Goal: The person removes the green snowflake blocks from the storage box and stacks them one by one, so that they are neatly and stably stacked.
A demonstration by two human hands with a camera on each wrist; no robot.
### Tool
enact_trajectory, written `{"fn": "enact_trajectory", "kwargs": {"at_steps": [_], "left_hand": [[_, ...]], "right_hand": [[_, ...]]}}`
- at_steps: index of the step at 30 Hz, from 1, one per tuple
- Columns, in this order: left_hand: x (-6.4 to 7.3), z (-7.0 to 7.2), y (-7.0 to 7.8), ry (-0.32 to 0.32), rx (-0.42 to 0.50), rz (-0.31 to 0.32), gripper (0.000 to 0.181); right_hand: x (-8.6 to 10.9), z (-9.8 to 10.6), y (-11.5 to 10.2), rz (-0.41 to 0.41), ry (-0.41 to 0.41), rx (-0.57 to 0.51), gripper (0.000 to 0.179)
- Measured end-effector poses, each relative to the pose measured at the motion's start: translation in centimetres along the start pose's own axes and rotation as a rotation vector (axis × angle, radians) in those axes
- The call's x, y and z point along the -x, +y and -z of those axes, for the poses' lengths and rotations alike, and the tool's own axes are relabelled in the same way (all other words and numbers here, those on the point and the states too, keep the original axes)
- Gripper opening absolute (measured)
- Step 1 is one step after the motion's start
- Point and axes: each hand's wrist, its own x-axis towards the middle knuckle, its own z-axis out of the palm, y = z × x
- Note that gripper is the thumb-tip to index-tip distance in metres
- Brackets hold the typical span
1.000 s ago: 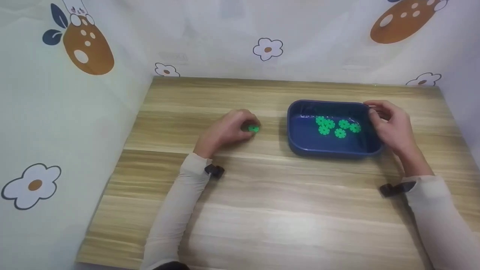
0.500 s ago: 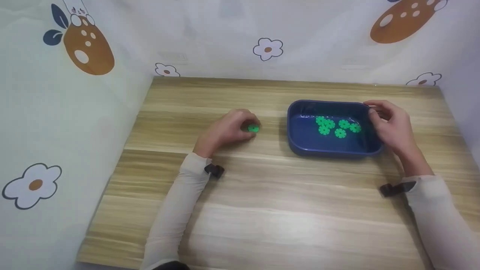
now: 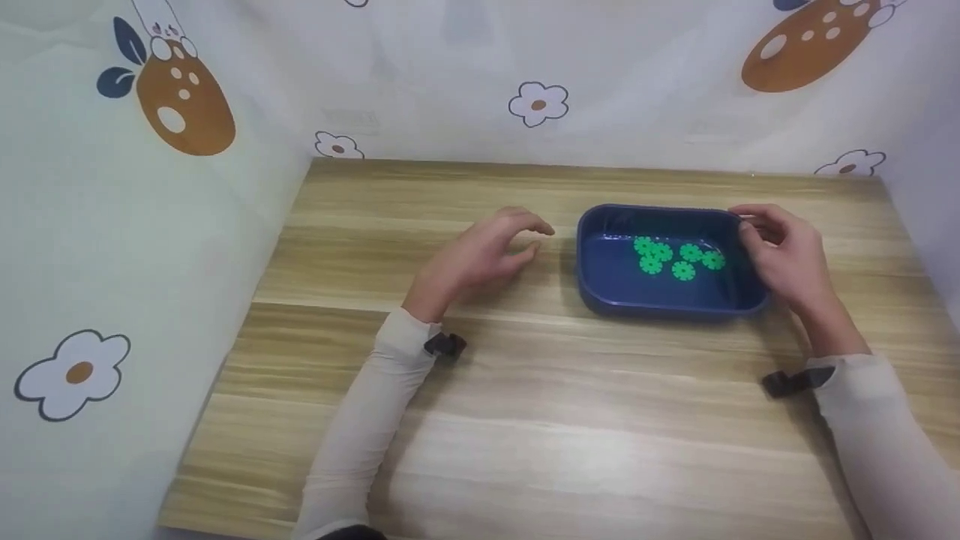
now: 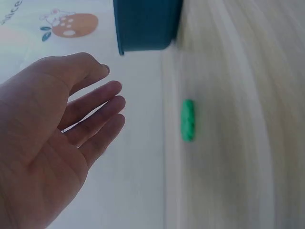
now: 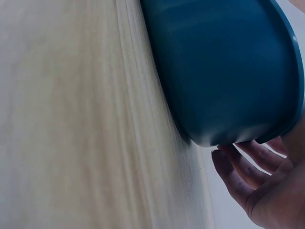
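Observation:
My left hand (image 3: 484, 255) hovers over the table to the left of the blue plastic box, fingers parted and nothing between them. In the left wrist view, a green notched disc (image 4: 188, 120) lies on the tabletop beyond the left fingers; the hand hides it in the head view. The blue box (image 3: 667, 309) has several green snowflake-like discs (image 3: 683, 271) on its floor. At its right end, my right hand (image 3: 787, 251) grips the rim corner with the thumb on top. In the right wrist view, the right hand's fingers (image 5: 233, 179) reach the box's outer wall (image 5: 228, 71).
The wood-grain table (image 3: 525, 420) extends in front of the box and to both sides. A pale wall covering (image 3: 420, 90) with printed flowers stands along the back and left edges. Each sleeve cuff carries a small black wrist camera (image 3: 446, 345).
The left hand has let go of the green disc, spread its fingers, and moved up and to the right towards the box. The right hand keeps its hold on the box.

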Motion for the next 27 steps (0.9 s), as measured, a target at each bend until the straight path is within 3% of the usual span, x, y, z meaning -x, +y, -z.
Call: {"fn": "enact_trajectory", "kwargs": {"at_steps": [4, 10, 27], "left_hand": [[-1.2, -0.4, 1.4, 0.023, 0.017, -0.069, 0.029], [-2.6, -1.5, 2.8, 0.027, 0.02, -0.121, 0.027], [-6.1, -4.0, 4.7, -0.056, 0.031, -0.104, 0.026]], "right_hand": [[0.2, 0.1, 0.2, -0.014, -0.005, -0.001, 0.033], [0.0, 0.1, 0.3, -0.035, -0.017, 0.012, 0.034], [-0.4, -0.3, 0.1, -0.027, -0.016, -0.01, 0.033]]}}
